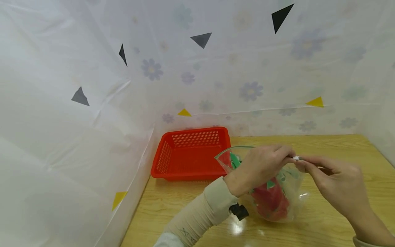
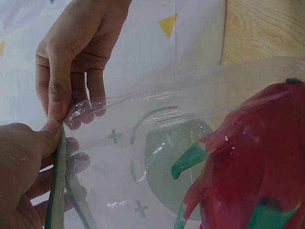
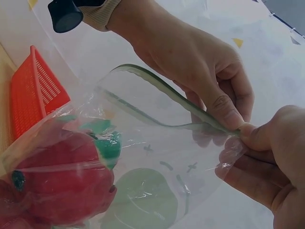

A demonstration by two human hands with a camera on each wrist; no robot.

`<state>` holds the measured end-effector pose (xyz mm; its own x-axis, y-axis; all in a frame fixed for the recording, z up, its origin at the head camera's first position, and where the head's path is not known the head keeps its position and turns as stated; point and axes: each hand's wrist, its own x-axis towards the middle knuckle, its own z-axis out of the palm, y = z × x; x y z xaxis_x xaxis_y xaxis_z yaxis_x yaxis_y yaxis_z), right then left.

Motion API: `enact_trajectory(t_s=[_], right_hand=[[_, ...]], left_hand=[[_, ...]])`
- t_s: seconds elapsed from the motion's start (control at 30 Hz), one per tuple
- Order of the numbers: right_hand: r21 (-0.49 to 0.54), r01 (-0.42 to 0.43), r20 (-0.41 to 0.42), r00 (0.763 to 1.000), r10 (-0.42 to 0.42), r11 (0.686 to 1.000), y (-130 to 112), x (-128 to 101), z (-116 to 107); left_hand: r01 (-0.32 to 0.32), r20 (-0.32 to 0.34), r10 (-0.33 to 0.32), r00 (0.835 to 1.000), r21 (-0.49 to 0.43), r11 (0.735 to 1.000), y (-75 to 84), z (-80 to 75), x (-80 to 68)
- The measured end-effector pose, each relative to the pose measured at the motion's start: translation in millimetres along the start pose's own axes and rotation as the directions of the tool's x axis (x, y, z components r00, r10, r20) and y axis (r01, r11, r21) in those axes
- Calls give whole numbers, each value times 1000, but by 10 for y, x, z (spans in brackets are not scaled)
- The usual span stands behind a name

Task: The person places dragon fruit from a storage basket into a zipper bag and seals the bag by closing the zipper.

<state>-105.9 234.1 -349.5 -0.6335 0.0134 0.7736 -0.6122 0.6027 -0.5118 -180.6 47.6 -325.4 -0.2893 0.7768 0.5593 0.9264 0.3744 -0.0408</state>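
Observation:
A clear zip bag [image 1: 294, 188] with a green-edged zip strip holds a red dragon fruit [image 2: 252, 148] with green scale tips, seen through the plastic. My left hand [image 1: 265, 164] pinches the zip strip near one corner of the bag between thumb and fingers. Right beside it, my right hand [image 1: 339, 181] pinches the same corner, so the fingertips of both hands meet there. In the right wrist view, the zip strip [image 3: 176, 98] runs from the fingers to the far side, its two edges parted into a gap. Pale green printing [image 3: 143, 200] marks the bag's side.
A red slotted basket [image 1: 191, 157] stands at the back left of the wooden table [image 1: 185, 206], partly overlapped by the bag in the head view. White patterned sheeting [image 1: 216, 75] with triangle stickers encloses the back and sides. A black wrist device [image 3: 65, 15] sits by the left sleeve.

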Motion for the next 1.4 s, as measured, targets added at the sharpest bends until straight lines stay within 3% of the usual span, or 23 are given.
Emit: enact_trajectory(t_s=[0.17,0.47,0.67,1.0,1.4], right_hand=[[32,30,-24,999,-29,999,25,-16,10],[-53,-44,5,999,44,998,11,-23,-49],[-48,-99,19,995,100,994,6,-17,-75],[-47,-96,1,995,96,994,7,-46,-81],[-45,-151,-35,988,150,987,41,-87,-103]], left_hand=[[-3,-15,3,1000,2,1000,-11,7,-33],[38,29,-40,999,64,997,-98,10,-127],[76,29,-78,997,42,996,-162,7,-199],[125,36,-126,991,46,991,-275,40,-357],[186,-8,-186,982,84,979,-432,83,-559]])
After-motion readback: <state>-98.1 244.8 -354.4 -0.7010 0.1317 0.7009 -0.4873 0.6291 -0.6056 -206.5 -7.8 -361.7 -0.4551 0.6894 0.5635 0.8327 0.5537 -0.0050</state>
